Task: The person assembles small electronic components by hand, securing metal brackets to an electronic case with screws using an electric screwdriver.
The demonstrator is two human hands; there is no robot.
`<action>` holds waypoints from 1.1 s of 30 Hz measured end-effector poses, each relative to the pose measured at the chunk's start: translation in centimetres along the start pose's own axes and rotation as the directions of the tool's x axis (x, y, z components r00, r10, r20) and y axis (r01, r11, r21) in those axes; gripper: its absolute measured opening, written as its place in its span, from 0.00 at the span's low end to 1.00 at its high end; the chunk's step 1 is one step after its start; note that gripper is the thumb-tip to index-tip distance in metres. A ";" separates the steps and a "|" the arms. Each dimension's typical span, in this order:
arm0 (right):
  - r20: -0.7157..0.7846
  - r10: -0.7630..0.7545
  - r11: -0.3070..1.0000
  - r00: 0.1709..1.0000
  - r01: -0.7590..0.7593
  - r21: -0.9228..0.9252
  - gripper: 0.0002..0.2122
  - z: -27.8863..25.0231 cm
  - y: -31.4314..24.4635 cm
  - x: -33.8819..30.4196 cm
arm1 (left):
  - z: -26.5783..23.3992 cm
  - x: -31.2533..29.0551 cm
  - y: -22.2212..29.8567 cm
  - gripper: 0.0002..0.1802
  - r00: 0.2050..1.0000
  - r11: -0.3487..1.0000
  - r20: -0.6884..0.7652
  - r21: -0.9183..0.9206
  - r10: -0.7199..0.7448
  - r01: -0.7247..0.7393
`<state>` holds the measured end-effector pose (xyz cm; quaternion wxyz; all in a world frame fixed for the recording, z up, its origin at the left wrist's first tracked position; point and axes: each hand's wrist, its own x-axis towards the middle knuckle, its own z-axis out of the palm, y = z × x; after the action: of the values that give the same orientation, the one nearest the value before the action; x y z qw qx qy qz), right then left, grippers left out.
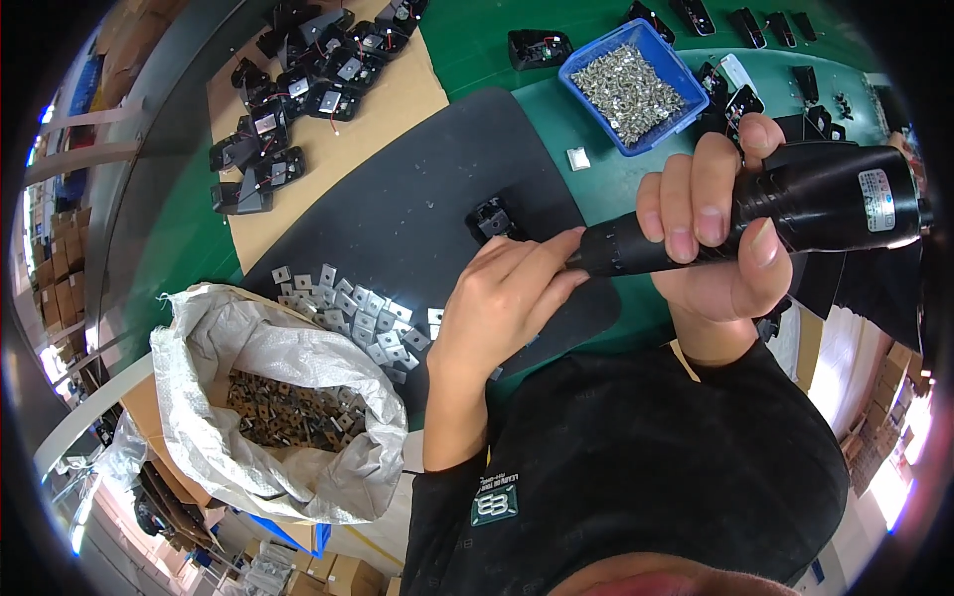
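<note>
1. The right hand [720,223] grips a black power tool [835,194], fingers curled over its barrel and thumb across the near side.
2. The tool's narrow tip lies at the bunched fingertips of the left hand [507,298] (whether they pinch it or a small piece, I cannot tell).
3. A black housing [490,221] sits on the dark mat [427,189], just beyond the left knuckles.

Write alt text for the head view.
Right hand gripping a black tool, left hand at its narrow end, above a black mat. Around them: silver plates, a white sack of parts, a blue bin of metal pieces, and black housings.
</note>
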<state>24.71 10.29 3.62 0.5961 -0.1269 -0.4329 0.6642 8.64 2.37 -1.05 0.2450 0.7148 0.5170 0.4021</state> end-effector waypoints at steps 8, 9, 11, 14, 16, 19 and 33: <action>0.050 -0.022 0.996 0.999 0.017 0.090 0.25 -0.8 -0.1 0.3 | 0.1 -0.6 -0.4 0.20 0.999 0.998 -0.007 -0.045 -0.039 0.039; 0.075 -0.035 0.992 0.997 0.026 0.124 0.25 -0.9 -0.2 0.4 | 0.1 -0.6 -0.3 0.21 0.999 0.998 -0.025 -0.047 -0.046 0.045; 0.080 -0.024 0.989 0.996 0.011 0.149 0.25 -0.8 -0.2 0.4 | 0.0 -0.6 0.0 0.23 0.998 0.997 -0.042 -0.049 -0.057 0.054; 0.087 -0.009 0.983 0.996 -0.007 0.183 0.25 -0.5 -0.2 0.5 | -0.2 -0.5 0.0 0.25 0.997 0.997 -0.037 -0.039 -0.069 0.068; 0.089 0.002 0.980 0.996 -0.020 0.200 0.24 -0.5 -0.1 0.4 | -0.1 -0.6 -0.1 0.26 0.998 1.000 -0.069 -0.024 -0.010 0.009; 0.130 -0.008 0.976 0.992 -0.020 0.215 0.24 -0.7 -0.1 0.6 | 0.0 -1.0 -0.2 0.24 0.993 0.999 -0.116 -0.033 0.022 -0.026; 0.191 -0.002 0.958 0.982 -0.053 0.282 0.24 -1.2 -0.1 0.9 | 0.0 -1.1 -0.5 0.21 0.971 0.991 -0.222 -0.077 0.093 -0.113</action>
<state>25.35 11.59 3.27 0.5557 0.0184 -0.3855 0.7364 8.23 1.56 -1.77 0.1976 0.6807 0.4845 0.5128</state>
